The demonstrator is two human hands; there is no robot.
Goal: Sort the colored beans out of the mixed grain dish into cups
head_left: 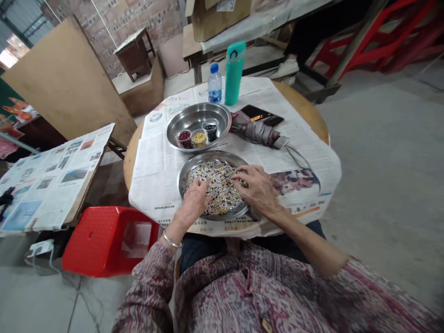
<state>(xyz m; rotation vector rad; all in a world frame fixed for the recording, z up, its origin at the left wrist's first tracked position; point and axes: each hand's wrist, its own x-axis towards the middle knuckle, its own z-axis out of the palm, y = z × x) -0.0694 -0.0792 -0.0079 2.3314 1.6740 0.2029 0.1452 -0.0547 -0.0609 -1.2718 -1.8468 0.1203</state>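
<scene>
Mixed grain and beans (219,178): white, yellow and dark-red, spread loose in shallow round steel dish (233,158); no clear long axis.
Left grip (196,199): placed at mix's left side, fingers bent; whether any grain is pinched cannot be told.
Right grip (257,188): placed at right side, fingers curved; any hold likewise cannot be told.
Nearer grip: neither clearly; mix lies between both.
Wide steel bowl (185,119): set just beyond dish.

Shows smooth, shiny metal on the near bowl (225,157) and far bowl (187,121), matt paper in the newspaper (149,169), glossy red plastic on the left stool (92,240), wrinkled cloth on the umbrella (256,132).
</scene>
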